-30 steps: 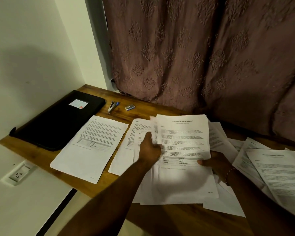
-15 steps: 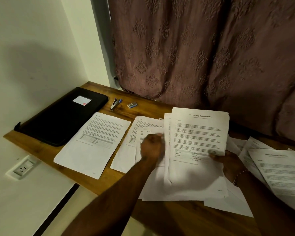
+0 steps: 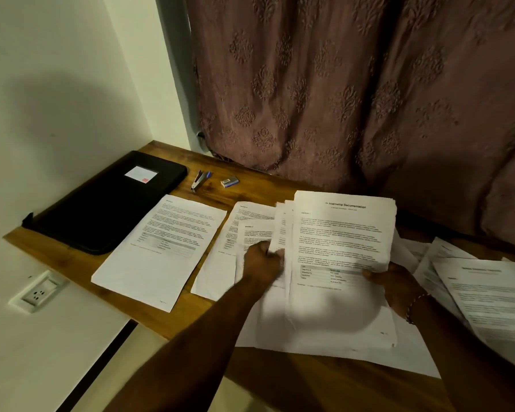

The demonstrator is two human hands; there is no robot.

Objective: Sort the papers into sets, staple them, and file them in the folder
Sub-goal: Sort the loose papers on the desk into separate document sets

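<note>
You're still early in sorting. Your right hand (image 3: 396, 282) grips the Internship Documentation sheaf (image 3: 339, 233) by its lower edge, and your left hand (image 3: 262, 261) pinches a page beside it. The stapler (image 3: 199, 181) and closed folder (image 3: 107, 200) sit untouched, beyond your left hand.

Dim light; pale wall (image 3: 57, 84), mauve patterned curtain (image 3: 339, 84) perhaps covering a window, wooden desk (image 3: 167, 319), socket (image 3: 37, 292) below.

Stack (image 3: 339, 233) hides part of R hand (image 3: 399, 283); R papers (image 3: 488, 292) cropped.
</note>
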